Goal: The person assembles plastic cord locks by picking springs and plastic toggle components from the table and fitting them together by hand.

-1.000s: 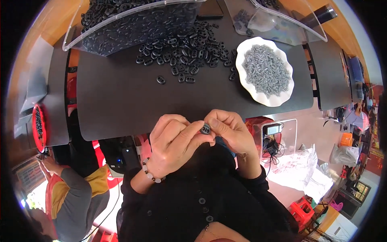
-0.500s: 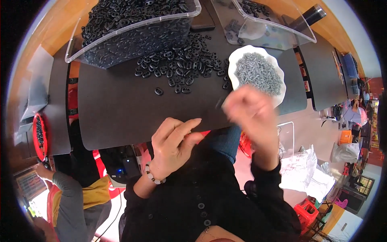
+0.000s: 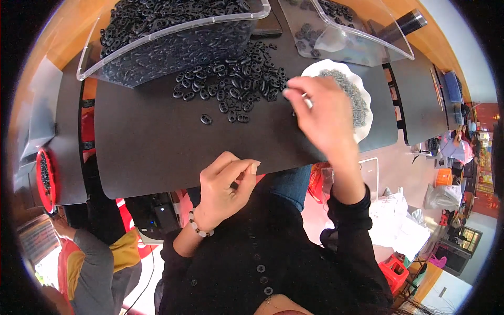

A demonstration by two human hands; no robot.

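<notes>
My right hand (image 3: 321,118) reaches out over the black mat (image 3: 152,147), above the left rim of a white scalloped dish (image 3: 366,113) of small grey metal pieces. Its fingertips point at a loose pile of black oval rings (image 3: 236,79). Something small and silvery glints at its fingers; I cannot tell whether it is held. My left hand (image 3: 226,184), with a bead bracelet at the wrist, stays at the mat's near edge. Its fingers are curled toward the thumb and whatever is inside them is hidden. Three stray rings (image 3: 206,119) lie apart from the pile.
A clear bin (image 3: 168,37) heaped with black rings stands at the back. A clear scoop-shaped tray (image 3: 344,29) holds a few more at the back right. At the far left is a red round tray (image 3: 44,173). Another person's grey sleeve (image 3: 92,262) is at lower left.
My hands were together in front of me a second ago. The right hand has since swung forward and to the right, over the dish; the left hand stayed near the mat's edge.
</notes>
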